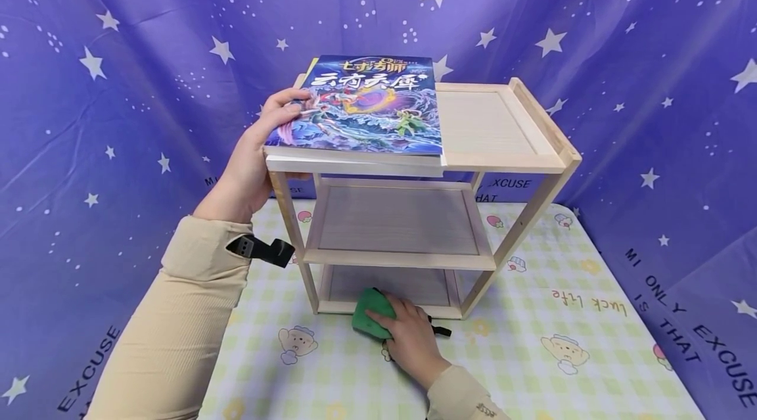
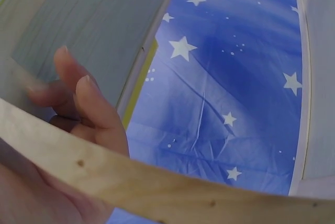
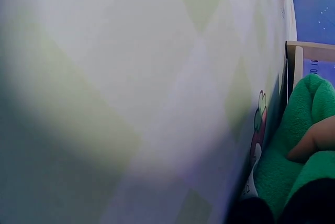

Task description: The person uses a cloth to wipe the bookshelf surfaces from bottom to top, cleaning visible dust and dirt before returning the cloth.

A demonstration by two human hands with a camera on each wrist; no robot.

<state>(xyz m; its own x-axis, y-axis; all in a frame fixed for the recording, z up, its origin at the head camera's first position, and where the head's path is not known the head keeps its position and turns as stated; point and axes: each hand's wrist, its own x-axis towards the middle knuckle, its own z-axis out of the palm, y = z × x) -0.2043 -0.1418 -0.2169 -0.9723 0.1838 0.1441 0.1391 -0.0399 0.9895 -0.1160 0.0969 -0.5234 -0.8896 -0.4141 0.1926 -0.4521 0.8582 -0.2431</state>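
Note:
A small three-tier wooden shelf (image 1: pixel 497 121) stands on the table. My left hand (image 1: pixel 251 150) grips its top board at the left end. Some fingers lie over the edge of the books, others reach underneath; the left wrist view shows those fingers (image 2: pixel 99 106) bent below the board, behind a wooden post (image 2: pixel 136 182). A blue illustrated book (image 1: pixel 367 117) lies uppermost in a stack on the top tier's left part. Low at the front, my right hand (image 1: pixel 414 338) holds a folded green cloth (image 1: pixel 372 315) against the front edge of the bottom tier. In the right wrist view, fingers press into the fluffy cloth (image 3: pixel 282 177).
A checked tablecloth (image 1: pixel 520 328) with cartoon prints covers the table. Purple curtains with white stars (image 1: pixel 177 78) hang close behind and on both sides. The middle tier (image 1: pixel 402 219) sits above the right hand. Black straps (image 1: pixel 266 250) are on the wrists.

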